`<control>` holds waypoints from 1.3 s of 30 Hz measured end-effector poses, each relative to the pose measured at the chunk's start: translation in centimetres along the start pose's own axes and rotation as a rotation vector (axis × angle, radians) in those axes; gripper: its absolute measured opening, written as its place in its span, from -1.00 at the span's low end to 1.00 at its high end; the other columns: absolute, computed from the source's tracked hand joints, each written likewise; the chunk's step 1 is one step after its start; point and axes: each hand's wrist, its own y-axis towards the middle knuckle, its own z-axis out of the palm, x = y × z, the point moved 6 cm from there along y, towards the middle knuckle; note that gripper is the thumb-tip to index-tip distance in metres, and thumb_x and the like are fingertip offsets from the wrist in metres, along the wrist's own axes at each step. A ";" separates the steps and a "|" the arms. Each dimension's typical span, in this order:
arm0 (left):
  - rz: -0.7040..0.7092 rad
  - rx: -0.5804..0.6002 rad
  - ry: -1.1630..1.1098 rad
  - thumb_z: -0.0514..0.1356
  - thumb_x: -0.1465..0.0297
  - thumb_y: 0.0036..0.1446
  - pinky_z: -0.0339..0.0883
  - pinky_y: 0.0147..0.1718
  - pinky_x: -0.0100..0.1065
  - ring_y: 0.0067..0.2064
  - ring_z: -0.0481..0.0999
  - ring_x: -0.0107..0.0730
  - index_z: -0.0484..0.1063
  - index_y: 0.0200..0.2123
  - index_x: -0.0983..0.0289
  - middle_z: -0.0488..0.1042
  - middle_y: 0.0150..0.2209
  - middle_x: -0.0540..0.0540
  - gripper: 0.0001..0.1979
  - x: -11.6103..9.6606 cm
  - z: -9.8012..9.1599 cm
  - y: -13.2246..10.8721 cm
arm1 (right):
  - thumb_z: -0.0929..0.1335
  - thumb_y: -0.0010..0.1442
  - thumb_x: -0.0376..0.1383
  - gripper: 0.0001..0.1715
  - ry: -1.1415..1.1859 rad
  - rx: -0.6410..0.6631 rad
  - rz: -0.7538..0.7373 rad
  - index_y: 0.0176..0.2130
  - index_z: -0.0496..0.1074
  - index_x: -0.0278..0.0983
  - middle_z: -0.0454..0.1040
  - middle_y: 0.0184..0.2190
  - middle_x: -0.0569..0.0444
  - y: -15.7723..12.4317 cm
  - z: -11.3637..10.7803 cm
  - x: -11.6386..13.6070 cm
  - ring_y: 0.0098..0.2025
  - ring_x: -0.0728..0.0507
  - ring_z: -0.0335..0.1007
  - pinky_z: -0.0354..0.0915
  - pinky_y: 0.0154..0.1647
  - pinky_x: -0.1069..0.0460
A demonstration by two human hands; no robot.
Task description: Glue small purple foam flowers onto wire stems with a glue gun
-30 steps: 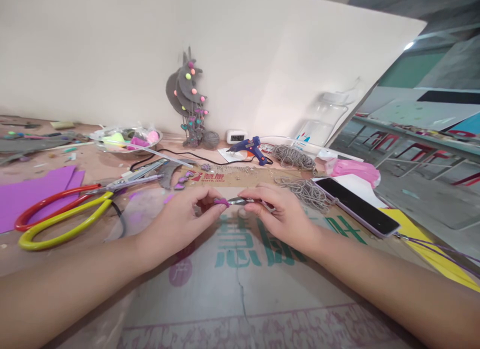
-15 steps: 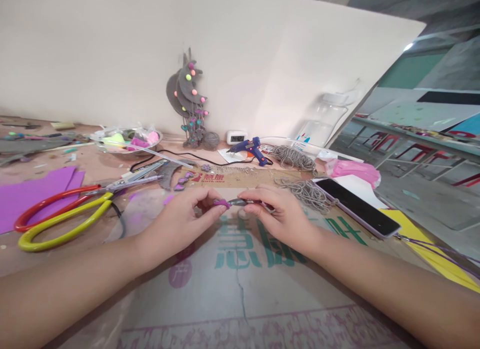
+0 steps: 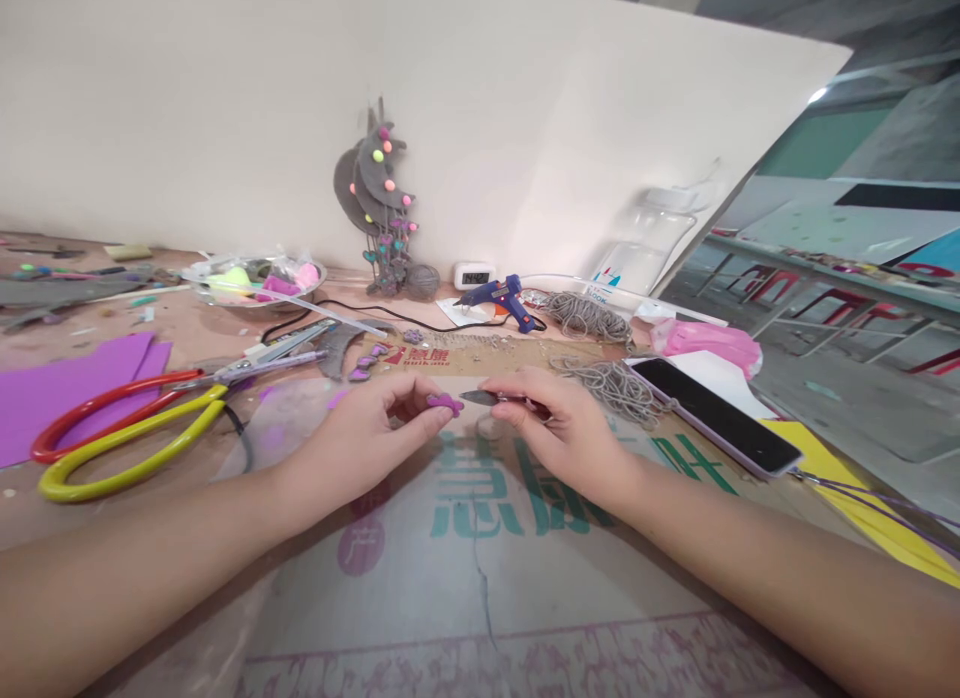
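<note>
My left hand (image 3: 386, 418) pinches a small purple felt piece (image 3: 445, 404) between thumb and fingertips. Facing it, my right hand (image 3: 559, 418) is closed around small scissors (image 3: 478, 397); their pointed metal tip aims left, a short gap away from the felt, and my fingers cover most of the handle. Both hands hover above a printed cardboard sheet (image 3: 420, 598). Just beyond my left hand lie a few small purple-and-grey pieces (image 3: 366, 362) and a grey felt crescent (image 3: 342, 350).
Large scissors (image 3: 135, 433) with red and yellow handles lie left, near purple felt sheets (image 3: 82, 388). A blue glue gun (image 3: 506, 300), grey cord (image 3: 585, 318) and a phone (image 3: 716, 413) are farther right. Grey moon ornaments (image 3: 375, 178) hang at the back.
The scissors' tip has drawn back to the right, away from the purple felt piece it was touching. Both hands otherwise keep nearly the same place.
</note>
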 end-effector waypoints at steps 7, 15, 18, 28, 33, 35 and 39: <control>-0.003 0.002 0.005 0.08 0.25 0.11 0.31 -0.39 -0.42 -0.35 0.45 -0.41 0.39 -0.32 0.24 0.47 -0.39 0.00 -0.80 -0.2 -0.1 0.1 | 0.27 0.20 -0.27 -0.77 -0.001 0.016 0.008 -0.13 0.41 -0.24 0.44 -0.40 0.08 0.0 0.2 -0.2 -0.39 -0.02 0.31 0.21 -0.36 0.07; -0.019 -0.022 -0.029 0.09 0.25 0.10 0.27 -0.46 -0.45 -0.41 0.42 -0.45 0.41 -0.31 0.24 0.46 -0.42 -0.02 -0.80 0.3 -0.2 0.2 | 0.29 0.18 -0.26 -0.76 -0.053 -0.005 -0.018 -0.12 0.36 -0.23 0.42 -0.35 0.06 0.1 0.0 0.4 -0.35 -0.04 0.32 0.25 -0.33 0.05; -0.037 -0.042 -0.035 0.09 0.25 0.09 0.28 -0.46 -0.44 -0.40 0.44 -0.42 0.42 -0.29 0.25 0.48 -0.39 0.01 -0.78 0.5 -0.2 0.2 | 0.28 0.18 -0.26 -0.76 -0.065 -0.006 0.001 -0.11 0.34 -0.24 0.43 -0.34 0.05 0.0 0.0 0.4 -0.35 -0.04 0.33 0.26 -0.34 0.05; -0.007 0.011 0.028 0.07 0.27 0.13 0.35 -0.28 -0.41 -0.30 0.53 -0.36 0.52 -0.22 0.17 0.58 -0.31 -0.03 -0.74 -0.2 -0.2 0.0 | 0.37 0.04 -0.09 -0.66 0.026 0.081 0.093 -0.25 0.35 -0.26 0.45 -0.37 0.06 -0.6 0.7 0.3 -0.36 -0.05 0.35 0.25 -0.35 0.07; 0.077 -0.034 0.115 0.07 0.30 0.14 0.37 -0.19 -0.39 -0.19 0.53 -0.34 0.50 -0.18 0.16 0.57 -0.20 -0.03 -0.74 -0.5 -0.4 -0.1 | 0.33 0.09 -0.16 -0.77 0.147 0.091 0.266 -0.43 0.36 -0.29 0.34 -0.56 0.15 -0.3 1.0 -0.1 -0.53 0.03 0.20 0.12 -0.51 0.12; 0.120 -0.046 0.170 0.06 0.30 0.15 0.36 -0.16 -0.37 -0.19 0.54 -0.34 0.50 -0.16 0.17 0.57 -0.21 -0.02 -0.73 -0.6 -0.4 -0.2 | 0.28 0.14 -0.14 -0.71 0.245 0.139 0.353 -0.45 0.38 -0.30 0.32 -0.57 0.14 -0.3 1.4 -0.3 -0.53 0.03 0.17 0.10 -0.52 0.12; 0.261 -0.055 0.258 0.04 0.34 0.16 0.35 -0.10 -0.36 -0.14 0.52 -0.36 0.47 -0.12 0.18 0.55 -0.14 -0.01 -0.72 -1.1 -0.1 -0.6 | 0.20 0.19 -0.07 -0.59 0.412 0.221 0.461 -0.45 0.40 -0.30 0.22 -0.60 0.16 -0.4 2.3 -0.5 -0.55 0.03 0.07 0.02 -0.54 0.10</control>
